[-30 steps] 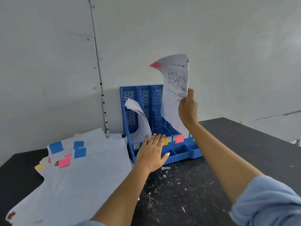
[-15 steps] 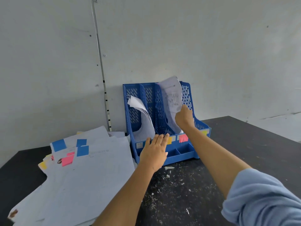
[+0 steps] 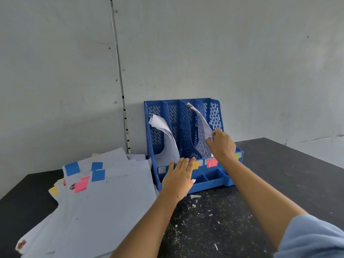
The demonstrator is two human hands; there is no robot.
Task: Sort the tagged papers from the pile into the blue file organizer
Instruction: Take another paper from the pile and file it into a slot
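The blue file organizer (image 3: 186,131) stands against the wall with several upright slots and coloured labels along its front. A curled paper (image 3: 165,138) leans in the leftmost slot. A pink-tagged paper (image 3: 202,131) sits in the third slot, above the pink label (image 3: 211,162). My right hand (image 3: 222,146) pinches that paper's lower right edge. My left hand (image 3: 179,178) lies flat with fingers apart against the organizer's front, holding nothing. The pile of tagged papers (image 3: 96,202) lies to the left, showing blue, pink and yellow tags.
The black table (image 3: 279,174) carries white flecks and scraps in front of the organizer. A grey wall with a vertical seam (image 3: 119,71) rises right behind the organizer and pile. The pile hangs over the table's near left part.
My right hand came down from high above the organizer and lowered the pink-tagged paper into the third slot. My left hand stayed on the organizer's front.
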